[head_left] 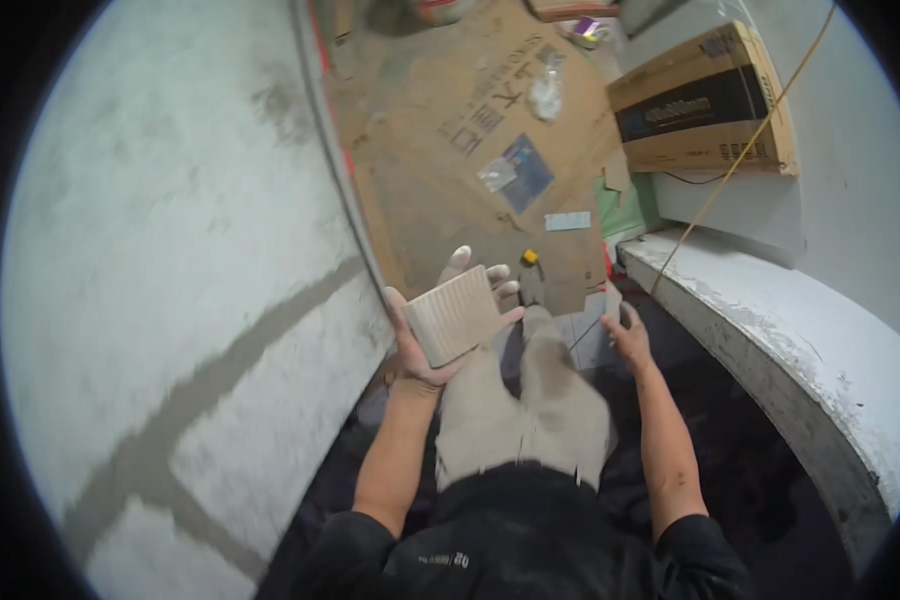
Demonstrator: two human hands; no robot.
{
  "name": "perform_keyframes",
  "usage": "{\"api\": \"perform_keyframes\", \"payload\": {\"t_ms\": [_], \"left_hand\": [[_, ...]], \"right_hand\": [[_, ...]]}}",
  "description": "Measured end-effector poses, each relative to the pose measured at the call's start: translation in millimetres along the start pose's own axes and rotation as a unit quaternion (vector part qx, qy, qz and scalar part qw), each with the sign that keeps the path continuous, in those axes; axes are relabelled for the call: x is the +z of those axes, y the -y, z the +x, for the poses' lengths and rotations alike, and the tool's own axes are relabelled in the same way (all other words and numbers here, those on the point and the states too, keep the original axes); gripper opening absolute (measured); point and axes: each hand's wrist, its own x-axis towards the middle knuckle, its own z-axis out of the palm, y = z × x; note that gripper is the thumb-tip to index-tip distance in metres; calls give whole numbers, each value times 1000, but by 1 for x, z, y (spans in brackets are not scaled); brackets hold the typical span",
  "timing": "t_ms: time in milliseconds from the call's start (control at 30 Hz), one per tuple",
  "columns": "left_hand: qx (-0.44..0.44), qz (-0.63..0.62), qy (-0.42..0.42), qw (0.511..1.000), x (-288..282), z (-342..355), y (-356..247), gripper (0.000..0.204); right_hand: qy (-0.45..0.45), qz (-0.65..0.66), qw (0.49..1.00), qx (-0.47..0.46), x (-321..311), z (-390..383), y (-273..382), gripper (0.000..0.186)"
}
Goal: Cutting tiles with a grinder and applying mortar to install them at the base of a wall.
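Observation:
My left hand (419,352) is held palm up beneath a small cream-coloured tile (454,316). Parallel ridges run across the tile's upper face, and the fingers show past its far and right edges. Pale dust coats those fingertips. On the other side of my legs, my right hand (630,338) is closed on a thin, pale, flat piece (613,299). Its kind cannot be made out, since the fingers cover part of it.
Flattened cardboard (410,190) covers the floor ahead, with a blue packet (526,172) and a small yellow object (530,257) on it. A rough pale wall (190,200) stands at left. At right are a ledge (770,310), a long carton (700,110) and a slanting yellow cord (735,168).

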Motion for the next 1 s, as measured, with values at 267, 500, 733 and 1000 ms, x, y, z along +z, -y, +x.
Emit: {"api": "perform_keyframes", "payload": {"t_ms": [267, 500, 733, 1000], "left_hand": [[-89, 131, 6, 987, -186, 149, -24, 114], [-89, 111, -38, 989, -406, 174, 22, 110], [-216, 173, -138, 951, -518, 137, 86, 120], [-280, 177, -219, 918, -472, 140, 78, 110]], "right_hand": [[-4, -105, 994, -29, 108, 178, -161, 96], [21, -266, 963, 19, 277, 443, -196, 91], [-196, -125, 965, -125, 334, 556, -177, 91], [-130, -115, 983, -55, 308, 473, -257, 53]]}}
